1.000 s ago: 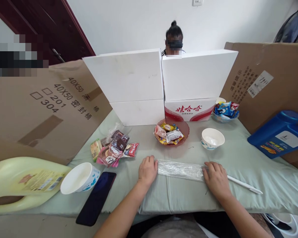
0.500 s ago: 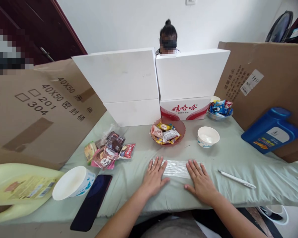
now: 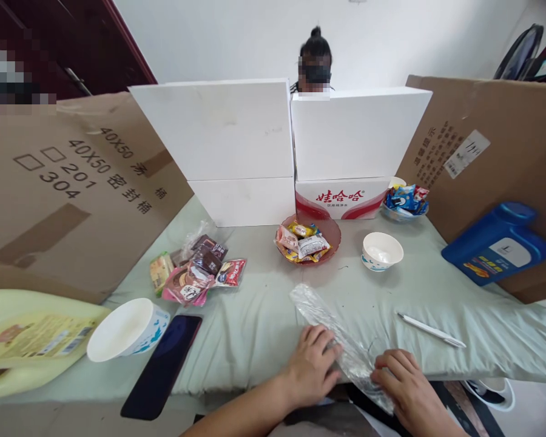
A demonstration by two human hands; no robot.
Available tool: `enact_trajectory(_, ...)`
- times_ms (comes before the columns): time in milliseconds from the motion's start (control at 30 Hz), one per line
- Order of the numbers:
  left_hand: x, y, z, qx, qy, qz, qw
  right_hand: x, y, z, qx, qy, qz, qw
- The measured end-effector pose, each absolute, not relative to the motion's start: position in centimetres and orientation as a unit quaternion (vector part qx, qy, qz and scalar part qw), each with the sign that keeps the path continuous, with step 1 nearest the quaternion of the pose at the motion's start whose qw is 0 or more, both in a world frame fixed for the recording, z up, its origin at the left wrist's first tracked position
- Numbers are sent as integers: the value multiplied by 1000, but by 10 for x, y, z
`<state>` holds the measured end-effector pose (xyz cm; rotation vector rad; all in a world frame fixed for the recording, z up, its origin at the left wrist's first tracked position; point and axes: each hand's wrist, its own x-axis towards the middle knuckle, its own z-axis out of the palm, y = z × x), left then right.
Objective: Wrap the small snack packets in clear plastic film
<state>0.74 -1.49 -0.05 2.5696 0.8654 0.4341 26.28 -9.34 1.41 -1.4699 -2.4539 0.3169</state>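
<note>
Seemingly crinkled clear plastic strip [image 3: 332, 334] lies diagonally.

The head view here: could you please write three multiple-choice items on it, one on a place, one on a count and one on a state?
1. Where does the white pen lie?
A. in the red dish
B. on the green cloth, right of the hands
C. on the phone

2. How many white bowls stand on the green cloth?
A. two
B. four
C. none

3. How is the clear plastic bag?
A. hanging from a box
B. rolled long, slanting on the cloth, both hands on it
C. inside a bowl

Answers: 1 B, the pen rests on bare cloth. 2 A, one bowl near the phone, one near the red dish. 3 B, the left hand and right hand touch its near end.
</note>
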Motion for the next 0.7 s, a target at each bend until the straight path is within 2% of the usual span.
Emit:
enact_trajectory(200,-4,-5,-4,936,159,124,289,262,-67,60,-481,-816,259,187)
enact_trajectory(367,-4,-3,-8,908,187,163,337,244,-3,46,-536,-702,366,293)
enact_trajectory(533,-2,-2,-14,884,205,196,371,214,54,12,-619,-659,332,268)
enact_trajectory(700,-2,0,-8,891,215,184,355,199,61,-6,-665,-654,252,260)
